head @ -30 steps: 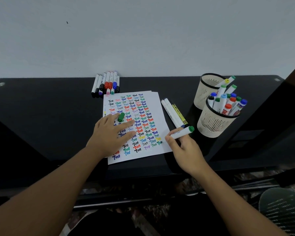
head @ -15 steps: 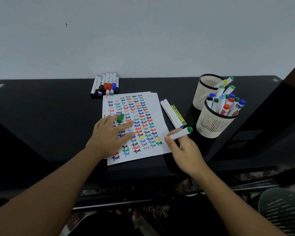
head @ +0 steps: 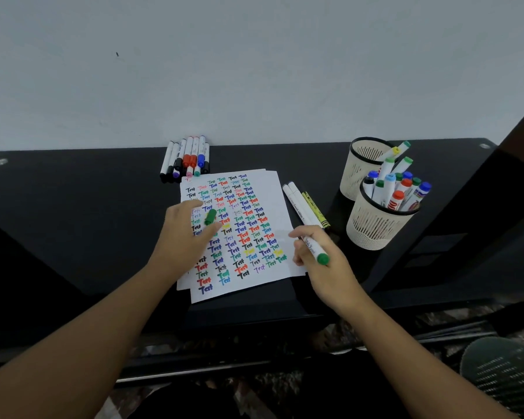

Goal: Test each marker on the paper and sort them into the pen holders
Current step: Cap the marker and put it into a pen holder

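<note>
I judge the green marker (head: pixel 314 248) light, stiff and slick: my right hand (head: pixel 321 261) pinches its barrel mid-length, while my left hand (head: pixel 185 234) presses the paper (head: pixel 273 201), gripping the cap (head: pixel 210 217).

This looks like a home study corner or a small office, though the wide-angle view shows little of the room. A glossy black desk (head: pixel 73 213) stands against a bare pale wall (head: pixel 254 71) at 12 o'clock. Mesh pen holders (head: pixel 375 228) stand at 2 o'clock, and a mesh chair back (head: pixel 502 376) shows at 5 o'clock.
</note>
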